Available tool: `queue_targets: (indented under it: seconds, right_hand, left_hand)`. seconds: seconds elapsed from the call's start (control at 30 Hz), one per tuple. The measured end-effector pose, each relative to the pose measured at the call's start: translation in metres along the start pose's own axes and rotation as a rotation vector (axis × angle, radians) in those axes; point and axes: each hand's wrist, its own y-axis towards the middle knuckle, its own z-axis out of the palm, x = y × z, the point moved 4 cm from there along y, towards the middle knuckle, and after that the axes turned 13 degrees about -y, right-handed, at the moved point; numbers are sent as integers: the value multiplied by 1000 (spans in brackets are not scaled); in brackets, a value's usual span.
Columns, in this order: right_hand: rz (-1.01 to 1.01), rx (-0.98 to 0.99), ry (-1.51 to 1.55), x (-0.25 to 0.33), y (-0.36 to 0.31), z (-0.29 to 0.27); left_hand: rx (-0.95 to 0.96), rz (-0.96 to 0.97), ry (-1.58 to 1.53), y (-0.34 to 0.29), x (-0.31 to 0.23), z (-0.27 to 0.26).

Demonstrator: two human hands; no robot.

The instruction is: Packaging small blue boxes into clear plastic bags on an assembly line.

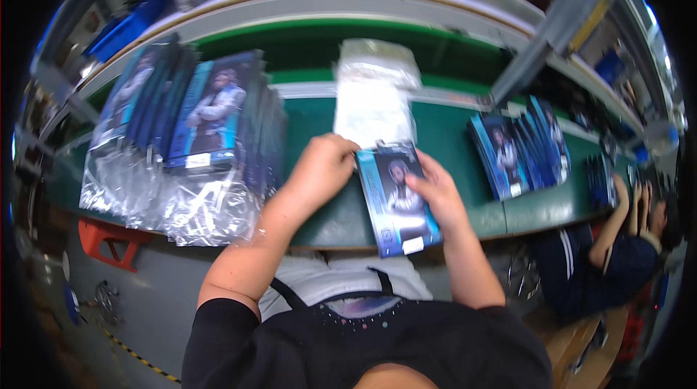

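My right hand (pixel 441 199) grips a flat blue-and-black retail box (pixel 396 204) by its right side, thumb across the printed front. The box tilts slightly over the table's near edge, its top close to a stack of clear plastic bags (pixel 374 109). At the box's upper left corner, my left hand (pixel 323 169) is closed, its fingertips pinched against the lower left of the bag stack. Whatever lies between those fingertips is hidden.
Boxes in clear plastic bags (pixel 207 116) stand in rows on the left of the green table (pixel 327 225). More boxes (pixel 501 153) stand at the right. Beyond them a co-worker (pixel 602 265) sits with both hands at the table. A metal post (pixel 534 58) rises at the back right.
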Motion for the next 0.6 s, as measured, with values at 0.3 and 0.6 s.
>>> queue_targets:
  seconds: [0.3, 0.6]
  right_hand:
    - [127, -141, -53, 21, -19, 14]
    - [67, -86, 80, 35, -37, 39]
  left_hand:
    - [43, 316, 182, -35, -26, 2]
    - [-231, -607, -1413, -48, -11, 26]
